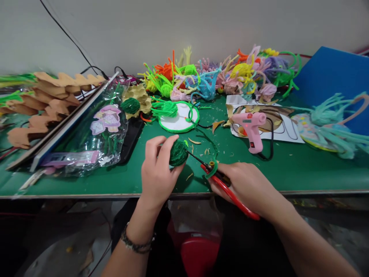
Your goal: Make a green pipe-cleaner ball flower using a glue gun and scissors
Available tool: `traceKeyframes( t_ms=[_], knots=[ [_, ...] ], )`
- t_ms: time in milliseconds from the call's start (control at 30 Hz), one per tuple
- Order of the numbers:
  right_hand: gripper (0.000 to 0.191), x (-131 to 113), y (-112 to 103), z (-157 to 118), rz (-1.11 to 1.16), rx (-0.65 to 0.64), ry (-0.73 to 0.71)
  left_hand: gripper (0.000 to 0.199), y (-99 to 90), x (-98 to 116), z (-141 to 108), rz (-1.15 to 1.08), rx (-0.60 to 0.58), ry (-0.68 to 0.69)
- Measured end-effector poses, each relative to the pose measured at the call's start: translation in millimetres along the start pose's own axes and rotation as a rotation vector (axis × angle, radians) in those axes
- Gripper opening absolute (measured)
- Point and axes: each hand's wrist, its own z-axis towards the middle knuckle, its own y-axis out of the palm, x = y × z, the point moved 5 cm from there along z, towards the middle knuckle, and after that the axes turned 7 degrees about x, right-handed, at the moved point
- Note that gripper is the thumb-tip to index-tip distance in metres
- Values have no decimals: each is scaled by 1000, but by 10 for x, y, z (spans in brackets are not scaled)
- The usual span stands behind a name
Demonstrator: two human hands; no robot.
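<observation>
My left hand (pixel 160 165) is closed around a dark green fuzzy ball (pixel 179 152), apparently wound from pipe cleaner, just above the table's front part. My right hand (pixel 245 181) grips red-handled pliers (pixel 230 194), with the handles pointing toward me. From the same hand a thin dark-shafted tool (pixel 196 157) reaches left, its tip at the ball's right side; its handle is mostly hidden by my fingers. A dark green pipe cleaner (pixel 215 148) curves down over the pliers' head. Behind the ball lies a white disc (pixel 175 122) edged in bright green, carrying a green pipe-cleaner bundle (pixel 168 109).
A pink glue gun (pixel 250 129) rests on cardboard and paper at right, near a blue panel (pixel 337 84). Colourful pipe-cleaner bundles (pixel 207 82) line the wall. Egg-carton strips (pixel 46 104), a plastic bag (pixel 83 142) and another green ball (pixel 130 105) are at left.
</observation>
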Motion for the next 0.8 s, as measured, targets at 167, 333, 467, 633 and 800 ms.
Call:
traceKeyframes(
  t_ms=[167, 333, 467, 633, 800],
  knots=[
    [23, -6, 7, 11, -2, -17, 10, 34, 5, -10, 0, -15, -9, -7],
    [22, -11, 24, 16, -12, -24, 5, 33, 9, -11, -4, -14, -13, -19],
    [23, -5, 19, 2, -8, -28, 8, 32, 19, -12, -8, -16, -26, -27],
    [25, -11, 6, 6, -19, -32, 1, 33, 18, -6, -6, -20, -28, -28],
    [29, -9, 19, 7, -37, -43, 7, 33, 19, -1, 0, -25, -30, -27]
  ],
)
